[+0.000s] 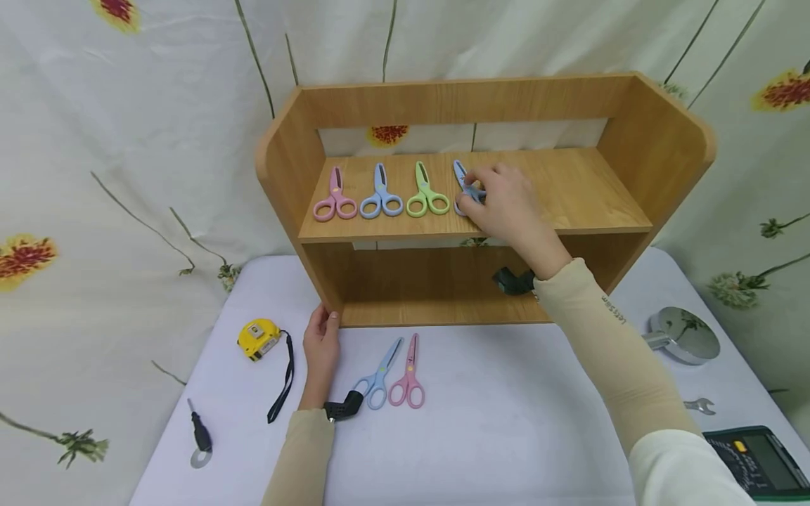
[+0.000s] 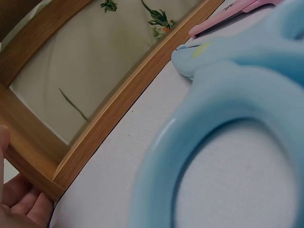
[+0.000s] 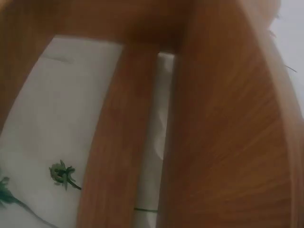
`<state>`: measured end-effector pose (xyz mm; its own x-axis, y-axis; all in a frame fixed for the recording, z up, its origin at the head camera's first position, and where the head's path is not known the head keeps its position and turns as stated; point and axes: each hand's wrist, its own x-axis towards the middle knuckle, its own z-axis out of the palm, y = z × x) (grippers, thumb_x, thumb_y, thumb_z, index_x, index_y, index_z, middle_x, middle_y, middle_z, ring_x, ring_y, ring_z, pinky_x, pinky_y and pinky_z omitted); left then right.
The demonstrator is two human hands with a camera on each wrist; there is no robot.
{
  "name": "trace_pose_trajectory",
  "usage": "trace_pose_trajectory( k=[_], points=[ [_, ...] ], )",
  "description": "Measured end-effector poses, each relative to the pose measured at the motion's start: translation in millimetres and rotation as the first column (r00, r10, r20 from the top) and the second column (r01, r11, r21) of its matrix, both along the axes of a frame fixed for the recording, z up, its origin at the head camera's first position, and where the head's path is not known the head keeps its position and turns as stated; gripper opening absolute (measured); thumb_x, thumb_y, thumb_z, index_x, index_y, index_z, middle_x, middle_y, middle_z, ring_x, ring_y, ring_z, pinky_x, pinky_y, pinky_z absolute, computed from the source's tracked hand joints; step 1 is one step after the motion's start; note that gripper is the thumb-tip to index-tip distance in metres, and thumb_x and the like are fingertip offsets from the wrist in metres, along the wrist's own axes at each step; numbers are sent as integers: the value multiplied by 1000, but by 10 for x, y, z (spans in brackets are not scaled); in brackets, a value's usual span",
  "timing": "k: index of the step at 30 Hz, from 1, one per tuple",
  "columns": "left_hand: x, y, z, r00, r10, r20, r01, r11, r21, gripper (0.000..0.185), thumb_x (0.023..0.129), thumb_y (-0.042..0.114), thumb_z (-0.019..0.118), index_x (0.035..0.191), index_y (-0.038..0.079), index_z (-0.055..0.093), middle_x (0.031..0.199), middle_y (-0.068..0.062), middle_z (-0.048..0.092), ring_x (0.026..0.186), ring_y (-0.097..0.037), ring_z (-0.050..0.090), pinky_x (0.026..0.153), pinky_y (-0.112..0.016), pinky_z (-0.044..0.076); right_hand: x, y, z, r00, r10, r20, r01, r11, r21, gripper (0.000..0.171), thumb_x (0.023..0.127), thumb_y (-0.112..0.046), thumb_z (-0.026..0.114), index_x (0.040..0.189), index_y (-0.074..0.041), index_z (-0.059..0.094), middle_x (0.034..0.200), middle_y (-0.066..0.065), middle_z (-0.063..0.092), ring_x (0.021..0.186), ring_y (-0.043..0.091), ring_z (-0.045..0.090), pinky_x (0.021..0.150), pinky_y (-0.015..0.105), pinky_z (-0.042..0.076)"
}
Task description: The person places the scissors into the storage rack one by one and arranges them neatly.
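Note:
A wooden shelf unit (image 1: 481, 112) stands on a table covered in white cloth. Pink scissors (image 1: 335, 198), blue scissors (image 1: 381, 197) and green scissors (image 1: 426, 195) lie side by side on its upper shelf. Just right of them my right hand (image 1: 484, 193) pinches the handles of a fourth, blue pair of scissors (image 1: 459, 172) that rests on the shelf. My left hand (image 1: 319, 337) lies flat on the table with its fingertips at the shelf's lower left corner. Beside it lie light blue scissors (image 1: 378, 377) and pink scissors (image 1: 408, 376). The left wrist view shows that blue handle (image 2: 228, 142) very close.
A yellow tape measure (image 1: 259, 339) and a small black-handled tool (image 1: 201, 437) lie left of my left hand. At the right are a round metal mirror (image 1: 685, 334), a small wrench (image 1: 699, 405) and a green-cased meter (image 1: 756, 460). Flowered cloth hangs behind.

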<state>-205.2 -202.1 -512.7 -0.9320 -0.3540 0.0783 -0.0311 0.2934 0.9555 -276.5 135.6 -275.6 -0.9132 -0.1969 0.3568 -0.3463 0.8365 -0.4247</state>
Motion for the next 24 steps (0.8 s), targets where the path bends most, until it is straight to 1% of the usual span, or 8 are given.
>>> trace_pose_trajectory(
  k=[3, 5, 8, 12, 19, 24],
  points=[
    [-4, 2, -1, 1000, 8, 2, -8, 1000, 0, 47, 108, 28, 47, 154, 15, 46, 156, -10, 50, 144, -28, 49, 119, -46, 43, 28, -3, -16, 999, 5, -31, -8, 996, -86, 35, 96, -34, 61, 114, -5, 69, 108, 19, 66, 102, 36, 55, 87, 48, 44],
    [-8, -1, -3, 1000, 14, -2, -14, 1000, 1, 47, 108, 27, 47, 153, 15, 46, 155, -11, 51, 143, -28, 50, 118, -46, 43, 43, -1, -25, 999, 13, -53, -19, 992, -122, 32, 96, -30, 61, 110, -3, 71, 103, 18, 67, 98, 34, 54, 85, 46, 43],
    [-14, -5, -10, 1000, 17, -23, -16, 1000, 18, 45, 108, 23, 48, 152, 12, 48, 153, -14, 53, 140, -30, 52, 117, -46, 44, 63, -2, -24, 998, 14, -62, -21, 992, -126, 29, 95, -26, 60, 106, -3, 74, 100, 18, 68, 94, 33, 53, 80, 43, 40],
    [-8, 4, -14, 999, 11, -43, -9, 999, 38, 45, 107, 19, 48, 151, 8, 48, 151, -17, 54, 138, -32, 54, 116, -47, 45, 80, -3, -18, 999, 4, -48, -9, 994, -113, 29, 95, -26, 61, 107, -4, 76, 102, 17, 69, 94, 32, 54, 78, 42, 39],
    [18, 9, 2, 1000, 5, -9, -5, 1000, 16, 47, 108, 26, 48, 153, 13, 46, 154, -12, 52, 142, -29, 51, 117, -45, 45, 77, -1, -34, 999, -1, -54, -5, 993, -118, 31, 95, -27, 60, 108, -3, 75, 100, 18, 68, 91, 32, 52, 75, 39, 37],
    [9, 7, 0, 1000, 7, -14, -7, 1000, 12, 47, 108, 27, 48, 153, 14, 46, 155, -11, 51, 142, -28, 51, 117, -44, 45, 80, -2, -47, 997, 3, -83, -17, 985, -170, 32, 96, -27, 60, 110, -1, 74, 98, 19, 67, 90, 33, 53, 77, 41, 40]
  ],
)
